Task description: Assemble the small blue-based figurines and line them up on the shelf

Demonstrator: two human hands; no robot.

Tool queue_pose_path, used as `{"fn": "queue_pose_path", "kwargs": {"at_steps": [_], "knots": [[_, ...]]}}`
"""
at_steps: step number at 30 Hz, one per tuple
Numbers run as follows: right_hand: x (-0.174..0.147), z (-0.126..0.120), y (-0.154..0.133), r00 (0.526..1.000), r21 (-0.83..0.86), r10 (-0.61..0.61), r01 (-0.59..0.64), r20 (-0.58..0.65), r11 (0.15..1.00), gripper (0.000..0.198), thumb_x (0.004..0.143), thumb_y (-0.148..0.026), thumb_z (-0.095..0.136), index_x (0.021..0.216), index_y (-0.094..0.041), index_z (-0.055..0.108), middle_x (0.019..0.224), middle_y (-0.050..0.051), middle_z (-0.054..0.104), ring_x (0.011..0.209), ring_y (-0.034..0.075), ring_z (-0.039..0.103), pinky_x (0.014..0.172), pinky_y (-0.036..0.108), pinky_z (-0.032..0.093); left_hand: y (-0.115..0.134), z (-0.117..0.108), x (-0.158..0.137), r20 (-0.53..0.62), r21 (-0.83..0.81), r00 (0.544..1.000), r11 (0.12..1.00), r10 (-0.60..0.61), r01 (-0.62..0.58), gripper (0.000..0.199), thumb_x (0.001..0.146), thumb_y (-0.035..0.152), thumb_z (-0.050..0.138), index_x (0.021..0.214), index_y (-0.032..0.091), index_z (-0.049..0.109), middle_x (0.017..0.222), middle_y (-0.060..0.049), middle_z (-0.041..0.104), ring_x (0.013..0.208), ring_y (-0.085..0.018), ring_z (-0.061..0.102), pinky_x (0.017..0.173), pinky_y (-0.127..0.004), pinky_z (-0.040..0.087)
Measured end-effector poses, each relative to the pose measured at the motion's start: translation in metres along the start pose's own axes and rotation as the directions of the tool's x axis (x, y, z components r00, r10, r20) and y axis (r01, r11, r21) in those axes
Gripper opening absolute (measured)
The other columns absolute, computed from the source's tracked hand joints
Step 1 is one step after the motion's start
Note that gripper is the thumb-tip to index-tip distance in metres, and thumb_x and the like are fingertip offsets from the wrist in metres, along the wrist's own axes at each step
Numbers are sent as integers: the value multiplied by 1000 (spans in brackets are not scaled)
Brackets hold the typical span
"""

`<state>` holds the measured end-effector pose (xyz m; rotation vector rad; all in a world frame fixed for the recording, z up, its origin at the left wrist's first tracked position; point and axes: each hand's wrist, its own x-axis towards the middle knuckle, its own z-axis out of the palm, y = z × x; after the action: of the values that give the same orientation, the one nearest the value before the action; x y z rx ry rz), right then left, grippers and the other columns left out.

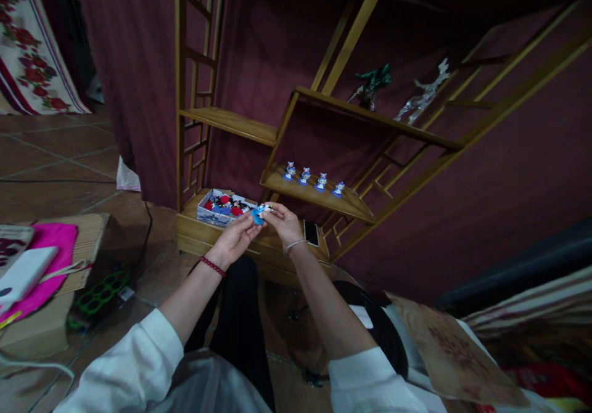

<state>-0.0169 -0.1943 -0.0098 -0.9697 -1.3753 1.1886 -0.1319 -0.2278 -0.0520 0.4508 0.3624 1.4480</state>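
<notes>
A small blue-and-white figurine (259, 214) is held between my two hands, in front of the lower shelf. My left hand (235, 238) has its fingers closed on the blue base from the left. From the right, my right hand (284, 222) pinches the white upper part. Just behind my left hand stands a box (217, 217) filled with red, blue, black and white figurines. Several similar blue-and-white figurines (320, 182) stand upright in a row on the middle shelf (296, 186), above and right of my hands.
The wooden shelving unit (240, 124) fills the space ahead. A phone (311, 233) lies on its bottom board. A green ornament (370, 85) and a clear deer-shaped ornament (425, 92) stand higher up. At left, a white box (28, 274) rests on a pink cloth (65, 246).
</notes>
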Motion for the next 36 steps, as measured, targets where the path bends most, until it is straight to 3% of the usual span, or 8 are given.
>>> {"fn": "queue_pose_path", "kwargs": {"at_steps": [10, 16, 20, 25, 36], "knots": [[2, -28, 5, 984, -192, 33, 2, 177, 981, 32, 52, -30, 70, 79, -19, 58, 73, -1, 64, 64, 14, 60, 60, 26, 49, -21, 2, -6, -5, 39, 999, 999, -32, 32, 17, 71, 15, 64, 87, 12, 61, 86, -6, 66, 78, -14, 62, 74, -24, 48], [1, -41, 2, 962, -305, 26, 60, 271, 950, 26, 57, -29, 66, 79, -18, 56, 73, -1, 62, 61, 12, 58, 59, 25, 48, -32, 3, -6, 55, -3, 998, 999, -42, 42, 16, 70, 17, 65, 85, 13, 64, 91, -6, 66, 84, -14, 60, 86, -28, 43], [1, -49, -3, 949, -417, 31, 108, 313, 903, 29, 63, -29, 63, 90, -18, 60, 79, 1, 64, 66, 13, 59, 64, 25, 48, -37, 6, -7, 106, -39, 994, 998, -37, 42, 19, 72, 18, 63, 91, 13, 64, 102, -8, 63, 97, -17, 56, 96, -35, 36], [2, -56, -9, 929, -533, 31, 184, 369, 826, 31, 68, -29, 60, 97, -18, 62, 79, 1, 64, 66, 12, 58, 64, 23, 46, -39, 9, -7, 126, -30, 992, 999, -18, 22, 19, 72, 18, 63, 90, 12, 65, 101, -9, 63, 99, -19, 55, 98, -39, 34], [5, -53, -24, 886, -658, 9, 336, 463, 674, 25, 72, -28, 57, 95, -20, 63, 73, -2, 62, 62, 10, 54, 60, 20, 41, -31, 16, -8, 107, -38, 993, 998, -47, 52, 17, 67, 3, 59, 81, 10, 66, 93, -8, 65, 95, -19, 55, 96, -40, 35]]}}
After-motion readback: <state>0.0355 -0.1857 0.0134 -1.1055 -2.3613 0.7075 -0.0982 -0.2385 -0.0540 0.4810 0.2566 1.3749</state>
